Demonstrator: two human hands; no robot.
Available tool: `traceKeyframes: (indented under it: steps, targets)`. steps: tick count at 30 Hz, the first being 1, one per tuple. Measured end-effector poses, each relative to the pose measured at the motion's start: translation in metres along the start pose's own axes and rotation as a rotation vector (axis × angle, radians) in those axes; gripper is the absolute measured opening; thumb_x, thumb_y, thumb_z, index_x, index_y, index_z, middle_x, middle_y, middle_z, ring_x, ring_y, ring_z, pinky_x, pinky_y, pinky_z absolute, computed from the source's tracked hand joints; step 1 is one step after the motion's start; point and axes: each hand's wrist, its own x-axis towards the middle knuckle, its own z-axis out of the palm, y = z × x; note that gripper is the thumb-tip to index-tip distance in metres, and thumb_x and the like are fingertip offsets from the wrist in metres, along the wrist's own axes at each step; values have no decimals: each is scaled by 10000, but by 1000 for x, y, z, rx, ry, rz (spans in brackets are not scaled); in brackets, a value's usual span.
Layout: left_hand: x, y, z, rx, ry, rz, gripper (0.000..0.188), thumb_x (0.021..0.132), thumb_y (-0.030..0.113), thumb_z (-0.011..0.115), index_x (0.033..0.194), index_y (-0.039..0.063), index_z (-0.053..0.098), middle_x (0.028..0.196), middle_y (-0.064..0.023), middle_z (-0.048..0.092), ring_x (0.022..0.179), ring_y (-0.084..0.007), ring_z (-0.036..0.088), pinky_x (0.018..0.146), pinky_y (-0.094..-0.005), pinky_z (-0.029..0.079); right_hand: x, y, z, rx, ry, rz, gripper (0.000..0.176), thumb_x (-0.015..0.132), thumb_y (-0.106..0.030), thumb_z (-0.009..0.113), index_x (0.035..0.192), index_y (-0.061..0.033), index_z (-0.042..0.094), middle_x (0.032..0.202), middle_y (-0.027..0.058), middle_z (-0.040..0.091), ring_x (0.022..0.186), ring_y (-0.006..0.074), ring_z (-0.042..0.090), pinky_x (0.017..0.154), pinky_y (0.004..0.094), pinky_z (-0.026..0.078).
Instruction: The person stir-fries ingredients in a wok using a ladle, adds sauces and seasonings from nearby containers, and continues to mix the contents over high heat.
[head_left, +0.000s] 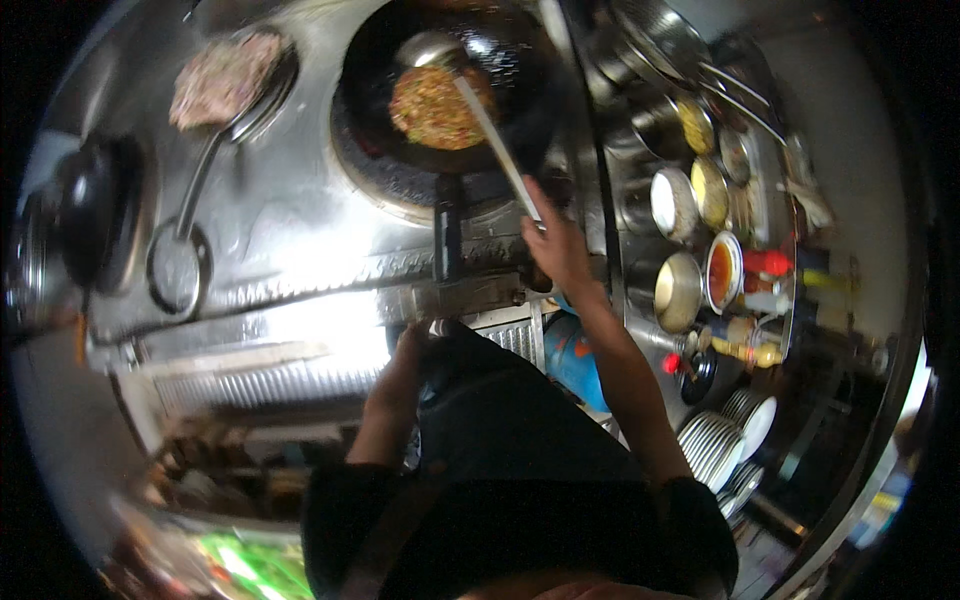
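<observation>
A long-handled metal ladle (491, 139) is gripped near the end of its handle by my right hand (556, 241). Its bowl rests over a black wok (525, 97) on the stove, at the far edge of a reddish-brown chopped food mixture (439, 109). The wok's dark handle (448, 232) points towards me, with no hand on it. My left hand (412, 341) is low at the stove's front edge, close to my dark clothing; its fingers are partly hidden, and what it holds, if anything, does not show.
Raw-looking minced meat (225, 79) lies on a round metal strainer or ladle at the left. Bowls of sauce (721, 271) and seasonings, bottles and stacked plates (712, 454) line the right counter. Beneath the stove stands a blue gas cylinder (574, 356). Another dark pan (97, 214) is at far left.
</observation>
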Motion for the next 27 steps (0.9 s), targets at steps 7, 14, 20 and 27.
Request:
traceKeyframes:
  steps: [7, 14, 20, 27]
  targets:
    - [45, 36, 29, 59, -91, 90, 241, 891, 263, 545, 833, 38, 611, 662, -55, 538, 590, -157, 523, 509, -301, 419, -20, 70, -32, 100, 32, 61, 583, 896, -158, 547, 1427, -116, 311, 981, 160, 562, 834, 259, 583, 712, 386, 491]
    - [55, 59, 68, 95, -162, 128, 248, 891, 273, 545, 821, 42, 607, 644, -50, 526, 576, -158, 517, 499, -302, 413, -133, 109, -162, 181, 319, 171, 564, 894, -124, 561, 1408, -90, 330, 1095, 136, 510, 998, 262, 543, 863, 356, 465]
    - [58, 77, 86, 109, -163, 133, 255, 891, 281, 546, 810, 46, 604, 628, -45, 517, 565, -158, 511, 491, -303, 407, -228, 168, -199, 276, 563, 465, 570, 876, -45, 567, 1401, -102, 352, 1063, 111, 548, 929, 198, 566, 842, 322, 477]
    - [57, 93, 94, 98, -131, 162, 263, 890, 291, 547, 798, 50, 601, 610, -40, 505, 551, -158, 504, 480, -304, 401, -292, 254, -237, 6, 723, 540, 539, 855, -86, 570, 1362, -66, 388, 968, 111, 586, 832, 222, 578, 716, 311, 494]
